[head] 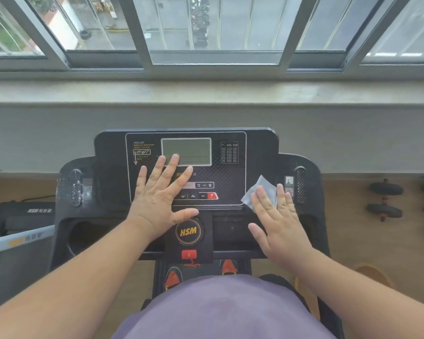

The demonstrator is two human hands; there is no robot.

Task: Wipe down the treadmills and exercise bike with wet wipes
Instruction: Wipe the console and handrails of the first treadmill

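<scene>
The step in hand looks like the wiping of the first treadmill's console point(260, 148), the black panel that stands under the window.

The right hand point(279, 226) lies flat on one wet wipe point(260, 192), with straight fingers held close together, and presses it on the lower right corner of the console, just beside the right speaker grille point(300, 184). The left hand point(160, 199) rests flat on the left part of the console, fingers spread wide, and its fingertips reach the lower left corner of the screen point(194, 150). It holds nothing; it seems only to give support.

The next move probably calls for sliding the wipe to the left over the buttons and the screen, so the left hand must lift away first. Light pressure is wise over the buttons.

Counted: one wipe, two hands, one screen and two speaker grilles on the console. A second treadmill point(22, 216) shows partly to the left of the console. To the right of it, one dumbbell point(385, 200) lies on the floor, with more at the edge that I cannot count. The exercise bike is not visible.
</scene>
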